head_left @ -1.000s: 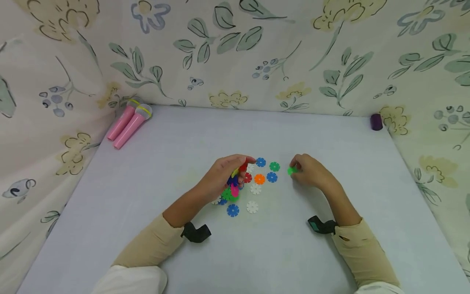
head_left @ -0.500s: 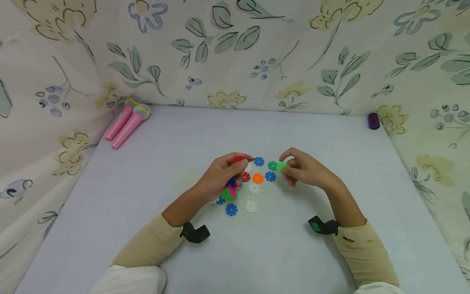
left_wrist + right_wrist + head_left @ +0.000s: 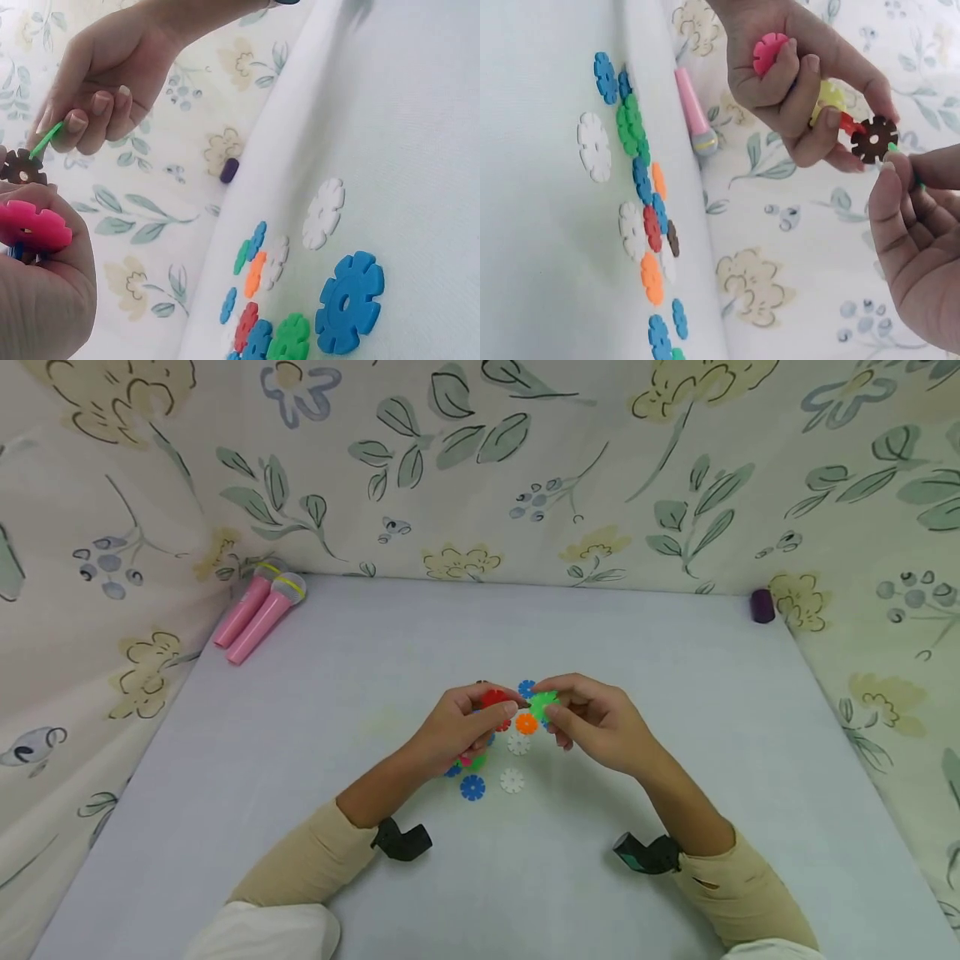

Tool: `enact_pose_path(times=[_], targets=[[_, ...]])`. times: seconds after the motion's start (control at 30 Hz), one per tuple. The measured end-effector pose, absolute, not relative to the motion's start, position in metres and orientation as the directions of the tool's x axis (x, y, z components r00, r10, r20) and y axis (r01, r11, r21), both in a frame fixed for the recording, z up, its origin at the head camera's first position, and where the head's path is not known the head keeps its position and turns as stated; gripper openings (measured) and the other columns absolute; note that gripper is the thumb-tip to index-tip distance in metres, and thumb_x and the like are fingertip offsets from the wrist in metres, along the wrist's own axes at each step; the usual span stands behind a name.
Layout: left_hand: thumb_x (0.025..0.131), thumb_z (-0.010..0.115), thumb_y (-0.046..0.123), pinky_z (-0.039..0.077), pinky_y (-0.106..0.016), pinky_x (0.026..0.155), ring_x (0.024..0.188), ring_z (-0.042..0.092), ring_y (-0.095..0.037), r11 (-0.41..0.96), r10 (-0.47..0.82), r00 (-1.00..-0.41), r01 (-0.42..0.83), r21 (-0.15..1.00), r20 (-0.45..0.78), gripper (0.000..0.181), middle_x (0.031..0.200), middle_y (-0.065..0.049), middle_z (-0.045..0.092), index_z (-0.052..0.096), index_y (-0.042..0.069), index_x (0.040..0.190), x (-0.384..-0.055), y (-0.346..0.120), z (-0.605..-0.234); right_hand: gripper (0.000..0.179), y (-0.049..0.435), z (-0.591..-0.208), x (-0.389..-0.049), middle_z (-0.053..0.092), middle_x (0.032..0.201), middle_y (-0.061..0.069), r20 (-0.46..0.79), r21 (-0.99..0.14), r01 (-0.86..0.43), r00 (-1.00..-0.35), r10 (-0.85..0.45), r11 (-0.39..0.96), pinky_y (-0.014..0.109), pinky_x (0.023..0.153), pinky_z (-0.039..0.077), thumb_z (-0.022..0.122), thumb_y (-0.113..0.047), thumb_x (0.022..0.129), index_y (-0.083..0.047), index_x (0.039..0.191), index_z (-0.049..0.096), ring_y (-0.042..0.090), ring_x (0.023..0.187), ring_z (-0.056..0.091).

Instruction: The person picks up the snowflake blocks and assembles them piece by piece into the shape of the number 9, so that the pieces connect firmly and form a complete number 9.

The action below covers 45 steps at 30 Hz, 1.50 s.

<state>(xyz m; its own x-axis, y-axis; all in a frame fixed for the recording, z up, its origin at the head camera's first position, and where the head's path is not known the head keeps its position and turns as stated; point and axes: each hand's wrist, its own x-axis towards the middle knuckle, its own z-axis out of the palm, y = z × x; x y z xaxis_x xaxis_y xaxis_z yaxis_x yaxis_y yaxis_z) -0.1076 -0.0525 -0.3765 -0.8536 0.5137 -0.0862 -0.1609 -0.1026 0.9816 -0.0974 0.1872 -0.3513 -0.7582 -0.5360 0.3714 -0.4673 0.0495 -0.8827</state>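
Note:
My left hand (image 3: 453, 731) grips a chain of notched flower-shaped plastic discs, raised over the table. In the right wrist view the chain shows a pink disc (image 3: 767, 52), a yellow disc (image 3: 829, 96), a red disc (image 3: 847, 123) and a brown disc (image 3: 862, 144) at its end. Between thumb and forefinger my right hand (image 3: 603, 722) pinches a bright green disc (image 3: 543, 703). Its edge meets the brown disc's rim, roughly crosswise to it. Below the hands lie loose discs, among them an orange disc (image 3: 527, 723), a blue disc (image 3: 472, 787) and a white disc (image 3: 512, 781).
Two pink toy microphones (image 3: 262, 622) lie at the back left of the white table (image 3: 375, 635). A small dark purple object (image 3: 762, 606) sits at the far right corner. Flower-patterned cloth (image 3: 465, 510) hangs behind and along the sides.
My right hand has lifted the green disc and brought it leftward to my left hand's chain. The left hand has stayed nearly in place, turning the chain slightly.

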Motion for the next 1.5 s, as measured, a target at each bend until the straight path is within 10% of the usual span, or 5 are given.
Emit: enact_pose_path(times=[0.47,0.77,0.97,1.1,1.5], targets=[[0.101,0.062,0.019,0.032,-0.024,0.040,0.042,0.035,-0.017,-0.069,0.509,-0.860,-0.092,0.993,-0.044,0.026,0.056,-0.004,0.040,0.064,0.003,0.121,-0.103,-0.050,-0.383,0.030,0.174,-0.363,-0.092,0.060,0.072,0.006,0.402,-0.866,-0.493,-0.784,-0.473,0.080,0.028,0.048,0.049,0.060,0.017,0.091,0.004,0.118,0.065,0.018,0.054,0.054],[0.099,0.065,0.024,0.050,-0.025,0.059,0.067,0.056,-0.022,-0.004,0.450,-0.892,0.036,0.999,0.034,0.030,0.081,-0.012,0.060,0.067,0.005,0.122,-0.111,-0.059,-0.372,0.029,0.183,-0.369,-0.112,0.066,0.082,0.007,0.417,-0.832,-0.524,-0.807,-0.417,0.183,0.030,0.057,0.054,0.054,-0.003,0.103,0.001,0.131,0.061,0.023,0.063,0.060],[0.102,0.060,0.020,0.054,-0.025,0.067,0.073,0.061,-0.022,-0.040,0.428,-0.903,0.028,0.999,0.043,0.027,0.094,-0.018,0.065,0.065,0.000,0.121,-0.117,-0.065,-0.369,0.030,0.187,-0.400,-0.129,0.065,0.106,0.010,0.204,-0.545,-0.560,-0.811,-0.548,0.625,0.029,0.069,0.053,0.067,-0.001,0.094,-0.004,0.124,0.068,0.019,0.082,0.058],[0.104,0.057,0.023,0.055,-0.024,0.067,0.072,0.063,-0.022,-0.029,0.439,-0.898,0.017,0.999,0.028,0.030,0.095,-0.018,0.067,0.065,-0.001,0.120,-0.117,-0.064,-0.368,0.032,0.182,-0.414,-0.128,0.060,0.107,0.012,0.094,-0.383,-0.624,-0.760,-0.643,0.681,0.031,0.075,0.054,0.072,0.002,0.090,-0.006,0.121,0.071,0.022,0.089,0.057],[0.095,0.070,0.013,0.058,-0.036,0.067,0.074,0.064,-0.037,-0.022,0.525,-0.850,0.037,0.999,0.043,0.033,0.100,-0.014,0.068,0.059,0.008,0.125,-0.115,-0.066,-0.370,0.019,0.185,-0.404,-0.127,0.056,0.087,0.000,-0.026,-0.485,-0.503,-0.809,-0.587,0.715,0.032,0.071,0.050,0.079,-0.002,0.084,-0.008,0.093,0.062,0.017,0.078,0.052]])
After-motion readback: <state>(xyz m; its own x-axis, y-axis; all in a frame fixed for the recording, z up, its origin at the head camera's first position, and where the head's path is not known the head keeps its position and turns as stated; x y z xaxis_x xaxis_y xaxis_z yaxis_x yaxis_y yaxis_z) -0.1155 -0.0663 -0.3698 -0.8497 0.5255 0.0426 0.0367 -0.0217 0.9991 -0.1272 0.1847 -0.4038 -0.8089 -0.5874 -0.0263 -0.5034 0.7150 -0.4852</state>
